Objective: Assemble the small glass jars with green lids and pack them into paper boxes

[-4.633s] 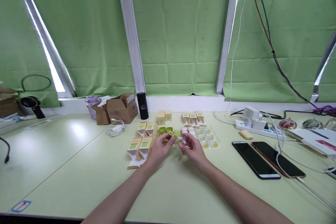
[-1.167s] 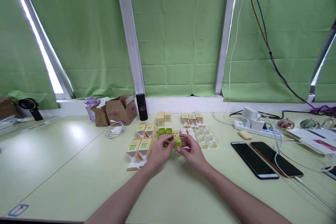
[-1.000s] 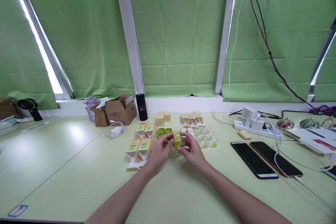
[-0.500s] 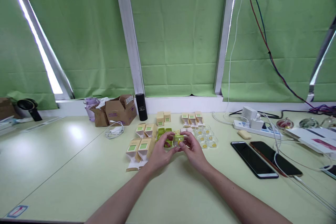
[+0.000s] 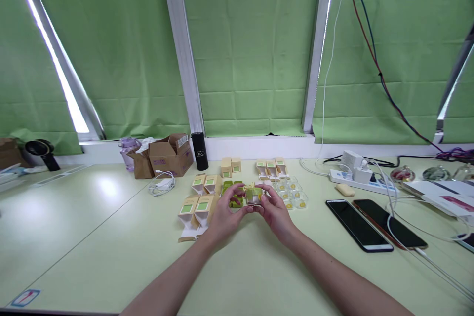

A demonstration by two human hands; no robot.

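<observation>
Between my left hand (image 5: 227, 213) and my right hand (image 5: 276, 211) is a small container (image 5: 254, 196), clear below with a yellow-green top and a yellow spot inside. The fingers of both hands are closed on its sides, thumbs toward me. Small green plastic pieces (image 5: 237, 202) lie just behind my left hand, partly covered by its fingers. Several clear cups (image 5: 294, 192) with yellow centres stand in a group to the right of my right hand. Left of my left hand, open cardboard cartons (image 5: 205, 207) with green windows lie on the table.
More small cartons (image 5: 272, 169) stand farther back. A brown cardboard box (image 5: 170, 155), a black bottle (image 5: 200, 152) and a coiled white cable (image 5: 163, 185) are at the left. Two phones (image 5: 358, 224), a power strip (image 5: 365, 181) and loose cables occupy the right side.
The small container has turned in my fingers and shows a different side. My hands have shifted only slightly; everything on the table stays put.
</observation>
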